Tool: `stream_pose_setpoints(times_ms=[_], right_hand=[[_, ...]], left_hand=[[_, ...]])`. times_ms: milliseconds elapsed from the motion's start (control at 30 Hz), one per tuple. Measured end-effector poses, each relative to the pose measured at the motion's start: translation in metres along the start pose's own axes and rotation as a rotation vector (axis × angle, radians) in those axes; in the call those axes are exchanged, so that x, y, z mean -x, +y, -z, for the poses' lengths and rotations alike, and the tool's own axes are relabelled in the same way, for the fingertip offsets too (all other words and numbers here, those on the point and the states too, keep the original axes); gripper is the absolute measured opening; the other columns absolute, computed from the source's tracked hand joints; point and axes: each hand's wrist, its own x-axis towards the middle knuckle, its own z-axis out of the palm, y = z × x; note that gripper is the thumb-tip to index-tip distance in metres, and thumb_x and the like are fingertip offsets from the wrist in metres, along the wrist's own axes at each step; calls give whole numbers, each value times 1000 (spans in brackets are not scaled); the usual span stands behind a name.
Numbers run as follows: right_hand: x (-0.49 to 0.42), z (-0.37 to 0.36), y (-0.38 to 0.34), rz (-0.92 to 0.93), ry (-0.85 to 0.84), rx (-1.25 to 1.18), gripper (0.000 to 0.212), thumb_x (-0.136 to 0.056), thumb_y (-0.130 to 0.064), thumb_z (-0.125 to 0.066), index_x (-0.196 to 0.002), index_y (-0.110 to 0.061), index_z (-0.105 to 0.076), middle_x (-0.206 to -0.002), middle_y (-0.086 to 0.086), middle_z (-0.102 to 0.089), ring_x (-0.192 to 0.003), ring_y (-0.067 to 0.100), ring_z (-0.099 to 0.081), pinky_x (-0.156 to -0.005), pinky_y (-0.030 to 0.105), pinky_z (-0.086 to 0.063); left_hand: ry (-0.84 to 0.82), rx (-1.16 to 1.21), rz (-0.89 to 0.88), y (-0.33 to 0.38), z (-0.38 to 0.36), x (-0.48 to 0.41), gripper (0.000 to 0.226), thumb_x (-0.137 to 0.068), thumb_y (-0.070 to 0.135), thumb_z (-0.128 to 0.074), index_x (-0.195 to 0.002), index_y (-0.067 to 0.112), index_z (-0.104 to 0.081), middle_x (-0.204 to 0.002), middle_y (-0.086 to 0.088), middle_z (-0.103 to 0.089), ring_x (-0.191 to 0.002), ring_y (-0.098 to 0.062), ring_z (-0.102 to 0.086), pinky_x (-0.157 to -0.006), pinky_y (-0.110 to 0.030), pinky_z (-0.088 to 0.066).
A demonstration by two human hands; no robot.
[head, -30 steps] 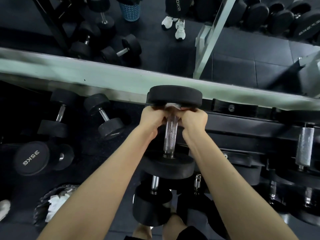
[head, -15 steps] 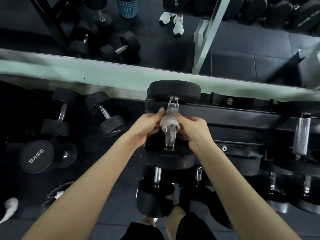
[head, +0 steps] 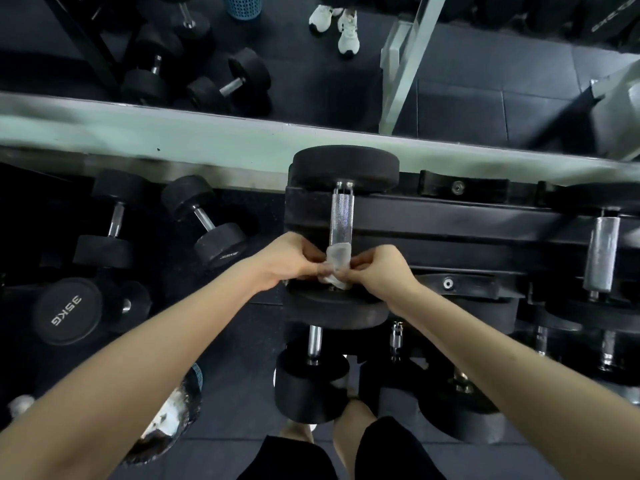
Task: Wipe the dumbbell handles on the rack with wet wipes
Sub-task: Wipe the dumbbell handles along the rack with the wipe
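Observation:
A black dumbbell lies on the top tier of the black rack, its knurled metal handle running away from me. A white wet wipe is wrapped round the near end of that handle, just above the near weight head. My left hand pinches the wipe from the left and my right hand pinches it from the right. Most of the handle above the wipe is bare and shiny.
Another dumbbell handle sits on the rack at the right. Lower tiers hold more dumbbells. Loose dumbbells and a 35KG one lie on the floor at left, near a bin with used wipes. A mirror runs behind the rack.
Both hands slid the wipe down the handle toward me, from the far end by the far weight head to the near end. The handle above is now uncovered.

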Motion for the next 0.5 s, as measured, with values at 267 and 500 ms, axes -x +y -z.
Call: stream_pose_setpoints(times_ms=[267,500], right_hand=[[-8,4,2,108,-13,-82,27,-71,-17,-81,-76,6,-68,-62,13,-61,-58,12,-50,-56,24,-39],[-7,9,5,34,-152,-33,21,-65,-16,-85,-70,-4,-68,-64,4,-60,-58,9,-48,-55,22,-38]], left_hand=[[117,349,-105,1,-7,-4,25,-68,8,-80,-91,5,-70,-86,-6,-73,-79,-10,-67,-75,-20,-55],[24,146,-54,-5,-8,-8,23,-64,13,-84,-60,8,-63,-57,0,-59,-56,-8,-53,-56,-19,-43]])
